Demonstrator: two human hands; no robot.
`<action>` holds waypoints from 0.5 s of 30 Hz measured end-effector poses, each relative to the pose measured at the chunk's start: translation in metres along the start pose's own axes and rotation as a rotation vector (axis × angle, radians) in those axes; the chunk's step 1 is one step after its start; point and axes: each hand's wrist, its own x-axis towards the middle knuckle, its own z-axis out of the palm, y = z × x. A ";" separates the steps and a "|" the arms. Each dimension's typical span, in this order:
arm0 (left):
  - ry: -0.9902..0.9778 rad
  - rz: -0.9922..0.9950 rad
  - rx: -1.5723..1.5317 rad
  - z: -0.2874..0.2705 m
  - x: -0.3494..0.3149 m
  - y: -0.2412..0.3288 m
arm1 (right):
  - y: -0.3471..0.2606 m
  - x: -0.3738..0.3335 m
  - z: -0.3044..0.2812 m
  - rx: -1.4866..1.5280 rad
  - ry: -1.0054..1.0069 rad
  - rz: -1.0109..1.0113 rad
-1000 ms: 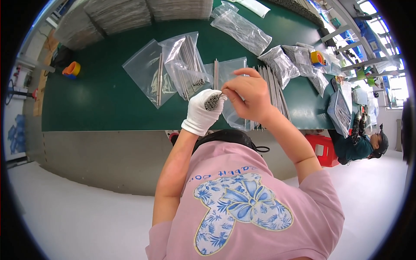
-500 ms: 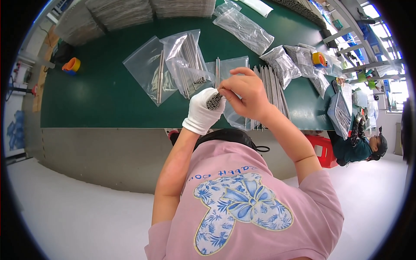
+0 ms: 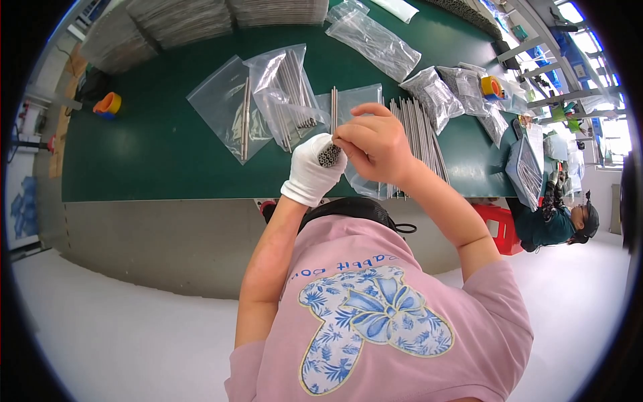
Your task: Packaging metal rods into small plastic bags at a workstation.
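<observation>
- White knitted glove fabric covers the left hand (image 3: 309, 172), which is clenched around a bundle of thin metal tubes (image 3: 329, 156) above the table's near edge; the closed fist likely keeps them together, with their hollow ends facing the wearer.
- Bare, the right hand (image 3: 378, 142) bends its thumb and fingers together at the bundle's right edge; I cannot tell whether a tube is pinched there.
- Beyond and right of the hands, loose metal tubes (image 3: 418, 130) lie roughly parallel, probably for easy reach.
- Left, a clear plastic bag (image 3: 213, 100) lies flat under a few tubes; another clear bag (image 3: 268, 63) overlaps it, with more tubes.
- Green and smooth, the tabletop (image 3: 134, 157) carries filled plastic bags (image 3: 432, 94) at right and wrapped stacks (image 3: 181, 23) at far left.
- Right of the table, a co-worker (image 3: 541, 228) sits by a red stool (image 3: 499, 229) above pale floor (image 3: 134, 328).
</observation>
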 end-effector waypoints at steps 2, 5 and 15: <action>0.003 -0.032 -0.026 0.000 -0.001 0.002 | -0.001 0.001 0.000 0.008 -0.001 0.002; 0.010 0.002 -0.015 -0.001 0.000 0.003 | -0.005 0.003 -0.005 0.021 0.026 0.016; 0.002 0.028 0.038 -0.003 0.001 0.005 | -0.001 -0.004 -0.006 0.038 0.007 0.065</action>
